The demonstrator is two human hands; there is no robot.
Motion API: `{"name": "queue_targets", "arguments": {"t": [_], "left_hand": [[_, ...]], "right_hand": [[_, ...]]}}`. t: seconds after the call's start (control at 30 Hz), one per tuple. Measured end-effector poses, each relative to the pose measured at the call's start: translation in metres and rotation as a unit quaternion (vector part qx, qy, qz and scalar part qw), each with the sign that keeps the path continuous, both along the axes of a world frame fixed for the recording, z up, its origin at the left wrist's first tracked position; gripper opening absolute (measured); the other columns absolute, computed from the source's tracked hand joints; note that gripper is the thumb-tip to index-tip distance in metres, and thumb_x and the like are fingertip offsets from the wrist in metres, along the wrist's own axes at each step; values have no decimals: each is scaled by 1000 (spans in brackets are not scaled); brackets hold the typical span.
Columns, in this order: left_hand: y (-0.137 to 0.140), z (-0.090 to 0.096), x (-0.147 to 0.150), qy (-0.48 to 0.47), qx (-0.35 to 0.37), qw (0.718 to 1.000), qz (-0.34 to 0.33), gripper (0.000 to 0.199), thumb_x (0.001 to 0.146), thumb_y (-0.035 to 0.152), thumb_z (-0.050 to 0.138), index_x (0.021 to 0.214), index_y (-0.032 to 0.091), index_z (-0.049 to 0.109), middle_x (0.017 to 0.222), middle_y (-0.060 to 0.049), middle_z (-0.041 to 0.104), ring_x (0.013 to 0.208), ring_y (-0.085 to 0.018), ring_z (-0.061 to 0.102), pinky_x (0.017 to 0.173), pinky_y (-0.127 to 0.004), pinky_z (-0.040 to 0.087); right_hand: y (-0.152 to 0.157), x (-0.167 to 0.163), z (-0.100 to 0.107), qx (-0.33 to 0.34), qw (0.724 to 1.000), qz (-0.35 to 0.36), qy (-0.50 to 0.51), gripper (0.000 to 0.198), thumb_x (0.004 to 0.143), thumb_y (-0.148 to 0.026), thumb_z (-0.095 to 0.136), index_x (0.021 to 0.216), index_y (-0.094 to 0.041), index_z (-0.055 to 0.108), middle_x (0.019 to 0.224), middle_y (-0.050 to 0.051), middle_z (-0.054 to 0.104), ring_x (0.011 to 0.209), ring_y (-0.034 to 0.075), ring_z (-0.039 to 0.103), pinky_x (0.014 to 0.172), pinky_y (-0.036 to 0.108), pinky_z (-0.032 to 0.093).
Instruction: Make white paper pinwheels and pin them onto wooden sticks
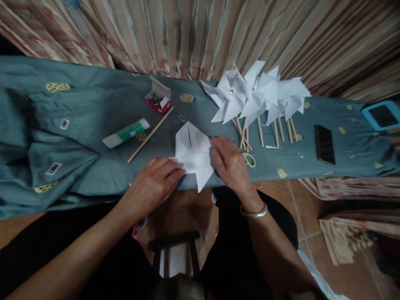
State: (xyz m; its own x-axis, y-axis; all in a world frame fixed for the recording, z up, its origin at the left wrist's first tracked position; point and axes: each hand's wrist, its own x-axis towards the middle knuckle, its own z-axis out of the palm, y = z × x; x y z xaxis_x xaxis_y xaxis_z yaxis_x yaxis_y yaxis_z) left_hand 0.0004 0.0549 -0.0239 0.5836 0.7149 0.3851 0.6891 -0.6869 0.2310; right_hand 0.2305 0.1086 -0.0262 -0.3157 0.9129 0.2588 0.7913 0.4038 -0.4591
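A white paper sheet [194, 152] with slits cut into it and points at its corners lies at the table's near edge. The fingers of my left hand [158, 177] are closed at its left edge. At the right edge, my right hand [231, 162] has its fingers curled against the paper, with the fingertips partly hidden. A wooden stick [150, 135] lies beyond my left hand. Right behind my right hand shows a green scissors handle [250, 160]; the rest is hard to see. Several white paper pinwheels [259, 91] on wooden sticks lie overlapping at the back right.
A small open red box [158, 102] holds small metal pieces. Left of the stick lies a green and white tube [126, 133]. A dark phone [325, 144] and a blue-framed device [383, 115] are at the right. The cloth-covered table [78, 108] backs onto a curtain [175, 37].
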Motion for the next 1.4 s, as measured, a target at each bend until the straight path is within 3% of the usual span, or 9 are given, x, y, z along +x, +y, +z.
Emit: {"name": "queue_targets", "arguments": {"t": [0.17, 0.33, 0.5, 0.67, 0.83, 1.0, 1.17, 1.4], "left_hand": [[10, -5, -15, 10, -2, 1000, 29, 20, 91, 13, 51, 103, 14, 66, 105, -11, 68, 95, -24, 59, 79, -38, 49], [26, -7, -16, 19, 12, 998, 55, 21, 91, 14, 49, 99, 16, 68, 104, -10, 68, 96, -24, 59, 83, -40, 49], [31, -5, -14, 12, 30, 998, 61, 19, 90, 14, 51, 98, 16, 69, 109, -11, 67, 100, -25, 58, 86, -42, 49], [14, -1, -6, -13, 27, 999, 43, 23, 88, 10, 53, 108, 16, 64, 120, -12, 63, 106, -26, 57, 88, -43, 49], [-5, -2, 14, -42, 26, 999, -8, 18, 89, 17, 58, 106, 11, 62, 110, -13, 66, 102, -26, 58, 84, -42, 51], [-7, -3, 27, -20, 7, 1000, -12, 13, 90, 16, 57, 100, 11, 64, 97, -10, 69, 93, -24, 63, 78, -38, 52], [-7, -1, 24, -10, -3, 1000, -22, 14, 91, 14, 54, 99, 10, 64, 96, -10, 70, 90, -23, 63, 76, -36, 54], [-9, 2, 21, -34, -17, 999, -17, 16, 92, 13, 50, 99, 10, 64, 97, -10, 70, 92, -22, 64, 80, -37, 55]], "right_hand": [[-11, 9, 7, -37, 996, -56, 52, 30, 90, -29, 53, 114, -17, 67, 107, 9, 73, 99, 23, 68, 92, 40, 53], [-21, 14, 9, -80, 990, -80, 87, 24, 85, -28, 61, 105, -18, 72, 93, 6, 77, 82, 20, 72, 80, 34, 57], [-29, 17, 10, -55, 995, -41, 67, 20, 88, -25, 58, 101, -20, 72, 103, 6, 75, 96, 21, 70, 89, 37, 54], [-33, 19, 12, -27, 998, -16, 46, 22, 91, -23, 55, 104, -17, 71, 106, 9, 74, 100, 22, 68, 92, 39, 53], [-37, 15, 12, -48, 996, 41, 55, 26, 92, -21, 51, 112, -18, 67, 113, 9, 71, 107, 22, 64, 96, 40, 51], [-39, 14, 10, -58, 993, 85, 63, 35, 90, -12, 42, 116, -19, 66, 117, 9, 69, 110, 21, 63, 98, 42, 50], [-36, 24, 7, -125, 978, 90, 137, 46, 84, -6, 41, 117, -25, 66, 121, 6, 68, 117, 20, 60, 103, 45, 47], [-30, 24, 12, -227, 931, 95, 268, 33, 79, -15, 67, 107, -32, 72, 128, 3, 63, 124, 22, 55, 109, 46, 41]]}}
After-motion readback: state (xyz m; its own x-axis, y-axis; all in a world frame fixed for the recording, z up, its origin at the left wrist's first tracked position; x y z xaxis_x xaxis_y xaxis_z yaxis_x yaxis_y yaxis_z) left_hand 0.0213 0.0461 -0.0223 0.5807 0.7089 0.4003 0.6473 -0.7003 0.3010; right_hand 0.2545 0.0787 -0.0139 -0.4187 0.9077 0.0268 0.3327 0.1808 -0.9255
